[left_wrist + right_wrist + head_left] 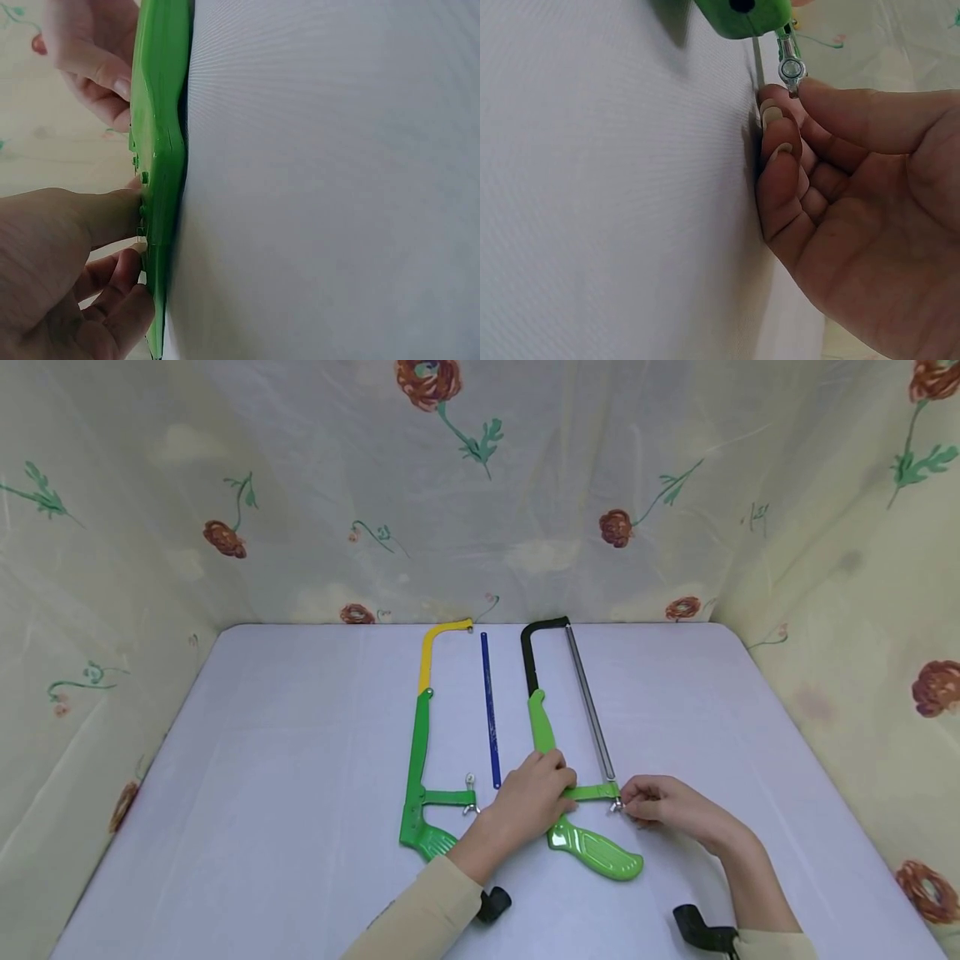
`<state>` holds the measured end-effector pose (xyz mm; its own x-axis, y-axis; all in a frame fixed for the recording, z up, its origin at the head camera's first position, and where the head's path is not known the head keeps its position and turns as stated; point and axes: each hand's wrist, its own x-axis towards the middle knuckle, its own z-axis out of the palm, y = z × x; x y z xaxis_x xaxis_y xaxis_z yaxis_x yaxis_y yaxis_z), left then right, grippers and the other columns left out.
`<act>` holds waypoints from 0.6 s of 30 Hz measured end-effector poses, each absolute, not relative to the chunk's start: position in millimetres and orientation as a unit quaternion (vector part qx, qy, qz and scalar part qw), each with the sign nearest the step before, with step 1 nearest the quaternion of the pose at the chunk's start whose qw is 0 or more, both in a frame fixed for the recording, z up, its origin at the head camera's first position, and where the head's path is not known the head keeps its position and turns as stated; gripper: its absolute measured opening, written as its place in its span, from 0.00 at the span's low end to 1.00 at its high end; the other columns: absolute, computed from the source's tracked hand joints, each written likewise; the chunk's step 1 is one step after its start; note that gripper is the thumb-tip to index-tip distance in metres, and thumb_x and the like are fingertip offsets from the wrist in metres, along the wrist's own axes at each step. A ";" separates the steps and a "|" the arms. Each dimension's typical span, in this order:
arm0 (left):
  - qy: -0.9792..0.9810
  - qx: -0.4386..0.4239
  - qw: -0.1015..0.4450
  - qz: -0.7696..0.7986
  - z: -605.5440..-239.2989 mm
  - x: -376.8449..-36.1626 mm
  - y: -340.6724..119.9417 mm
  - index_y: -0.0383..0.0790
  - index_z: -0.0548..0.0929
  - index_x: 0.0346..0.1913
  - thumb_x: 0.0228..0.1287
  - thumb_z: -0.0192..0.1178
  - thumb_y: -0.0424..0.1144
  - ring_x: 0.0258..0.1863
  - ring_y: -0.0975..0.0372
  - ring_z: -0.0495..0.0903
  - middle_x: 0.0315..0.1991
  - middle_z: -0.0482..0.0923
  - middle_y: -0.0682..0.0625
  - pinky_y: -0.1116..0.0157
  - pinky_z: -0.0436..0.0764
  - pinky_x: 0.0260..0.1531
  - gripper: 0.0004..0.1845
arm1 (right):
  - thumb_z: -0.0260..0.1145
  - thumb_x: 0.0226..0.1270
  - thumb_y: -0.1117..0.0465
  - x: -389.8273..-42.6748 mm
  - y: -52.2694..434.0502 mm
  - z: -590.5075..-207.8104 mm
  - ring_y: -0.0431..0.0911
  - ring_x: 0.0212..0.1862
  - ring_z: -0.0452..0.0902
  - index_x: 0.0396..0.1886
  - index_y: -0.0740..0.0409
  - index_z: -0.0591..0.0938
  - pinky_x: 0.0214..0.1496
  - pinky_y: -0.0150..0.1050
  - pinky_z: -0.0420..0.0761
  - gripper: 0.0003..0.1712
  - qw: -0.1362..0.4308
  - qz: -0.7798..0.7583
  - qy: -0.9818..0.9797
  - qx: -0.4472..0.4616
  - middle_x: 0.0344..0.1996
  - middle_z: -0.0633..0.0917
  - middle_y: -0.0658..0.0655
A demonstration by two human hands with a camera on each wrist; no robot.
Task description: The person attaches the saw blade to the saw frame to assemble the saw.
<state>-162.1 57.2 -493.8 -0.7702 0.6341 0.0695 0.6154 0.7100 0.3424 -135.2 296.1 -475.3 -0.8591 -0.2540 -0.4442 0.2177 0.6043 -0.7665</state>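
Metal wingnut (617, 807) at curled right grip (681, 808)

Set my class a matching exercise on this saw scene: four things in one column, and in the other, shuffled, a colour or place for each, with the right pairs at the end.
Things
1. Loose blade
2. Left hand
3. Fitted blade
4. Right hand

Colours and places
A. Grey, in the black-and-green saw
B. At that saw's wing nut
C. Blue, between the two saws
D. Holding that black-and-green saw's frame

Right pairs
1-C, 2-D, 3-A, 4-B
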 end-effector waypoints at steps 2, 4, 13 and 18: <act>0.924 0.338 0.026 0.177 -494.0 -162.2 57.4 0.50 0.85 0.51 0.66 0.64 0.50 0.45 0.64 0.72 0.49 0.76 0.55 0.75 0.71 0.29 0.14 | 0.60 0.69 0.63 -135.1 296.1 -475.9 0.45 0.36 0.75 0.46 0.67 0.78 0.37 0.36 0.78 0.11 0.264 -0.447 0.855 -0.009 0.32 0.80 0.56; 0.924 0.338 0.025 0.179 -494.2 -162.3 57.5 0.50 0.85 0.50 0.66 0.64 0.50 0.45 0.64 0.72 0.49 0.76 0.55 0.75 0.70 0.29 0.13 | 0.60 0.69 0.64 -135.0 296.3 -476.6 0.44 0.36 0.75 0.46 0.67 0.78 0.37 0.36 0.79 0.11 0.262 -0.450 0.854 -0.009 0.32 0.80 0.57; 0.926 0.335 0.033 0.174 -493.9 -162.6 57.6 0.51 0.85 0.51 0.67 0.63 0.50 0.45 0.65 0.71 0.50 0.76 0.56 0.75 0.70 0.29 0.14 | 0.61 0.68 0.66 -134.6 296.4 -476.1 0.43 0.34 0.74 0.43 0.67 0.78 0.37 0.35 0.79 0.09 0.252 -0.462 0.850 -0.016 0.31 0.80 0.56; 0.925 0.334 0.036 0.175 -492.5 -162.5 58.1 0.51 0.85 0.51 0.67 0.63 0.50 0.46 0.65 0.71 0.50 0.76 0.56 0.76 0.70 0.29 0.14 | 0.62 0.67 0.65 -133.7 296.4 -475.0 0.43 0.34 0.74 0.41 0.67 0.79 0.36 0.34 0.79 0.09 0.247 -0.458 0.854 -0.017 0.31 0.80 0.56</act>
<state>-162.5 58.1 -492.5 -0.7742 0.6309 0.0510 0.6059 0.7153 0.3483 -133.7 296.4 -475.0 -0.8778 -0.2543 -0.4061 0.1978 0.5796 -0.7906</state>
